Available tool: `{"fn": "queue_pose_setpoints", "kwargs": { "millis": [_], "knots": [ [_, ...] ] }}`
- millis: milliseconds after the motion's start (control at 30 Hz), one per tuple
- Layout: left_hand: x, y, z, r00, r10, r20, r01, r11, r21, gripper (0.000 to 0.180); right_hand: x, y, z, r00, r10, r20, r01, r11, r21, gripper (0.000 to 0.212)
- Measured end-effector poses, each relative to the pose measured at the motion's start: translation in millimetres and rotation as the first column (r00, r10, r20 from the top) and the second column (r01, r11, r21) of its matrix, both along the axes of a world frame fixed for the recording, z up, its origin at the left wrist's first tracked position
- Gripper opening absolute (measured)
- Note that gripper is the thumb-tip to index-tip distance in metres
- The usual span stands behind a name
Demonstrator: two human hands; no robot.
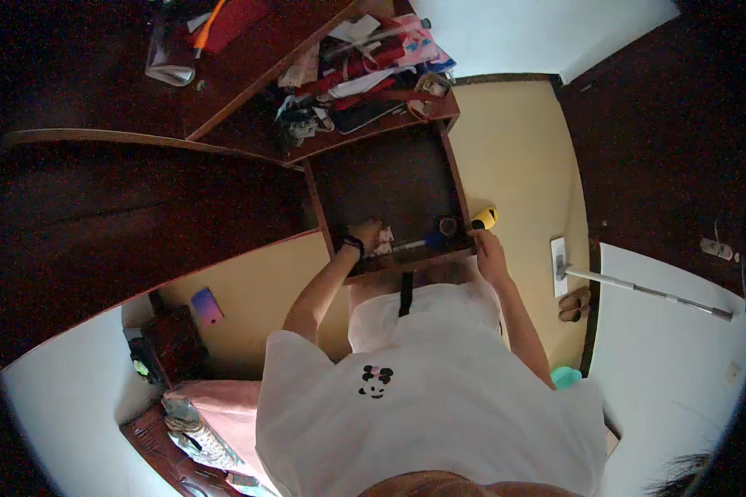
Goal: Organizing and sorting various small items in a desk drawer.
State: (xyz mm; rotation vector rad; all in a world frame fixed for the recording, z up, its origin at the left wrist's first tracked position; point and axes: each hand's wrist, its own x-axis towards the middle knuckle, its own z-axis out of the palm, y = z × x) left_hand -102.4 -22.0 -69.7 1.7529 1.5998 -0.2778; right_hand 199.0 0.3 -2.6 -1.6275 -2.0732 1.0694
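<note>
A dark brown wooden drawer [449,170] is pulled out in front of me. My left hand [365,234], with a dark band at the wrist, reaches inside its near left corner. Its dim fingers curl at a small pink-and-white item [385,241] of a kind I cannot make out. Farther right along the drawer's front lie a thin pale strip [408,246], a small blue thing [433,238] and a dark round object [448,225]. My right hand [489,248] grips the drawer's near right corner from outside, fingers bent over the edge.
Behind the drawer, a cluttered shelf [373,83] holds cloths, bags and papers. A yellow object [485,218] is on the floor right of the drawer. Farther right are a flat mop [559,267] and brown shoes [574,305]; a purple-blue tablet-like slab [206,306] lies left.
</note>
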Motion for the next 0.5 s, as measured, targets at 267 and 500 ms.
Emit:
{"fn": "queue_pose_setpoints", "kwargs": {
  "millis": [267, 500],
  "knots": [
    [4, 46, 113, 0.923, 0.325, 0.204, -0.380, 0.851, 0.363, 0.016, 5, 11, -10, 0.995, -0.098, 0.004, 0.096, 0.962, -0.255, 0.018],
    [-30, 177, 226, 0.982, 0.096, 0.165, -0.189, 0.380, 0.906, 0.020, -54, 136, 54, 0.930, 0.102, -0.354, -0.096, 0.995, 0.034, 0.021]
  ]
}}
